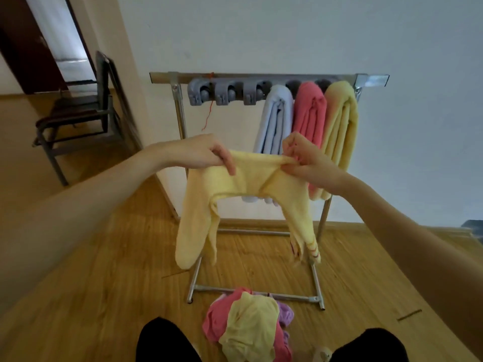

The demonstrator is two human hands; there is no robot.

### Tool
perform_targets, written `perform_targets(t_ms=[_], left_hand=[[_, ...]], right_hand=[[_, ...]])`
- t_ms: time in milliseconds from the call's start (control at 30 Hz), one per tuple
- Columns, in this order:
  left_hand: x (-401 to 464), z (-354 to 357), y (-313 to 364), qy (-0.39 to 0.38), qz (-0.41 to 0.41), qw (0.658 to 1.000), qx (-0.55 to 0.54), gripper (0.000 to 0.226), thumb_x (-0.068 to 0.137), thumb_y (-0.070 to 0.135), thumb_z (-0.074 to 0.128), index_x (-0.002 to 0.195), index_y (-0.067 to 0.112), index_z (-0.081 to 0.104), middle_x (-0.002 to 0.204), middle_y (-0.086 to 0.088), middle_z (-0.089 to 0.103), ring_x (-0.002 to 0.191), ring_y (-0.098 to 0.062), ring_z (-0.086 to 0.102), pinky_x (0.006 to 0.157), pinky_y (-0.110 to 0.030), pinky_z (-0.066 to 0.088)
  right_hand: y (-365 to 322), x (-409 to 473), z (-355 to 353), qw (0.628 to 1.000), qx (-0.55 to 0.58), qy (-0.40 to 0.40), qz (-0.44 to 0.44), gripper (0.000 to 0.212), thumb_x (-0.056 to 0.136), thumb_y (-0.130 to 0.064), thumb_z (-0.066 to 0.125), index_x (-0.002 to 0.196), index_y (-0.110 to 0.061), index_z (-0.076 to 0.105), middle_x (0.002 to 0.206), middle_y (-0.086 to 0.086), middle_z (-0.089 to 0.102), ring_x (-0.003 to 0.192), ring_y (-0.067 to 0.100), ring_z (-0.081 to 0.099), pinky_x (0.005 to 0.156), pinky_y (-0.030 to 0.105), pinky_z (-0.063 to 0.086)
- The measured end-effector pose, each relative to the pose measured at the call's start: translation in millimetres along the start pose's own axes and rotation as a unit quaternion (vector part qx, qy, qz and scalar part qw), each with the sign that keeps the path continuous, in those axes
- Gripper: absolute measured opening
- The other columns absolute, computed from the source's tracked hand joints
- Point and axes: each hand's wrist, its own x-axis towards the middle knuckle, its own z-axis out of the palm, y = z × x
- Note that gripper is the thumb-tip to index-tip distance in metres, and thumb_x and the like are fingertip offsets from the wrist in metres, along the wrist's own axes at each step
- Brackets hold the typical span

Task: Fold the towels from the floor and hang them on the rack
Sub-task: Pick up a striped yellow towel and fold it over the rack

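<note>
I have a yellow towel [243, 178] held up in front of me, stretched between both hands at about the height of the rack's middle. My left hand [206, 152] pinches its top edge with fingers curled over the cloth, so that grip is clenched on the towel. My right hand [303, 158] grasps the other end of the same edge, fingers bunched round a gathered fold. Between the two hands the towel runs level, and from each hand a length of it hangs down; the right-hand length ends in a striped, fringed hem.

Behind the towel stands the rack [261, 77], a metal frame with a top bar and a row of grey clips [224, 94] under it. Three folded towels already hang at its right end, side by side and touching: a pale blue one [274, 118], a pink one [309, 113] and a yellow one [341, 121]. The three clips on the left carry nothing I can see.

On the wooden floor [104, 283], just in front of the rack's base bar, lies a pile [248, 325] of unfolded towels: yellow on top, pink beneath, a bit of purple at the right edge. My knees show at the bottom, either side of the pile. A dark chair [78, 111] stands off to the left by a doorway.
</note>
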Motion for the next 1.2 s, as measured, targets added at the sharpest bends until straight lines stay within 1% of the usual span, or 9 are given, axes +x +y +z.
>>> perform_targets(t_ms=[100,167,233,300,433,600,733,933,1200], left_hand=[[9,-28,6,0.054,-0.014,0.998,0.037,0.034,0.093,0.008,0.047,0.103,0.033,0.069,0.106,0.011,0.058,0.095,-0.013,0.053,0.081,-0.027,0.042],[16,-47,7,0.101,-0.028,0.991,0.081,0.037,0.088,0.009,0.052,0.115,0.031,0.065,0.104,0.006,0.06,0.091,-0.022,0.058,0.075,-0.035,0.045],[25,-64,3,0.146,-0.036,0.981,0.123,0.042,0.085,0.01,0.056,0.122,0.028,0.061,0.107,-0.002,0.061,0.088,-0.027,0.061,0.074,-0.043,0.049],[36,-77,-1,0.192,-0.035,0.971,0.138,0.045,0.083,0.009,0.058,0.126,0.026,0.059,0.119,-0.004,0.058,0.094,-0.023,0.06,0.076,-0.04,0.049],[60,-93,-13,0.272,-0.013,0.945,0.181,0.056,0.081,0.004,0.06,0.134,0.02,0.051,0.118,-0.006,0.049,0.112,-0.023,0.049,0.074,-0.022,0.034],[90,-86,-20,0.334,0.03,0.921,0.198,0.042,0.081,0.005,0.054,0.124,0.007,0.052,0.1,-0.006,0.042,0.091,-0.026,0.049,0.065,-0.033,0.034],[127,-71,-39,0.411,0.033,0.877,0.246,0.028,0.08,0.001,0.063,0.106,0.007,0.055,0.105,-0.01,0.049,0.088,-0.028,0.054,0.062,-0.037,0.038],[155,-52,-48,0.441,0.064,0.861,0.246,0.043,0.069,-0.018,0.054,0.107,0.003,0.052,0.107,-0.012,0.048,0.09,-0.026,0.049,0.059,-0.033,0.032],[173,-20,-65,0.443,0.059,0.867,0.218,0.047,0.078,-0.015,0.053,0.121,0.006,0.05,0.113,-0.011,0.051,0.092,-0.024,0.053,0.062,-0.031,0.043]], right_hand=[[-20,35,-11,0.995,-0.075,-0.026,-0.06,0.026,0.087,0.009,0.048,0.091,-0.012,0.064,0.091,-0.003,0.063,0.086,-0.002,0.059,0.08,0.014,0.047],[-27,58,-12,0.988,-0.133,-0.035,-0.066,0.041,0.086,0.007,0.041,0.1,-0.019,0.07,0.099,0.01,0.07,0.094,0.02,0.065,0.084,0.029,0.053],[-33,80,-11,0.98,-0.186,-0.016,-0.066,0.049,0.083,0.008,0.038,0.108,-0.019,0.071,0.1,0.018,0.07,0.087,0.031,0.064,0.075,0.028,0.05],[-41,100,-9,0.974,-0.215,0.042,-0.062,0.046,0.084,0.01,0.039,0.115,-0.008,0.068,0.109,0.016,0.068,0.095,0.028,0.062,0.077,0.02,0.044],[-47,140,-1,0.945,-0.288,0.151,-0.043,0.031,0.082,-0.006,0.055,0.112,-0.001,0.065,0.113,0.019,0.064,0.103,0.033,0.059,0.085,0.036,0.043],[-43,160,21,0.903,-0.358,0.237,0.018,0.036,0.084,0.001,0.05,0.12,-0.003,0.047,0.122,0.016,0.041,0.091,0.033,0.053,0.061,0.037,0.038],[-23,171,44,0.872,-0.41,0.268,0.02,0.066,0.076,0.012,0.054,0.137,0.002,0.029,0.136,0.021,0.032,0.104,0.032,0.048,0.065,0.029,0.036],[10,182,64,0.878,-0.378,0.292,0.036,0.086,0.068,0.02,0.057,0.144,0.011,0.018,0.15,0.033,0.015,0.125,0.043,0.04,0.101,0.041,0.042],[55,181,77,0.862,-0.405,0.305,-0.007,0.08,0.06,0.023,0.065,0.135,0.014,0.038,0.144,0.034,0.032,0.114,0.041,0.058,0.085,0.041,0.055]])
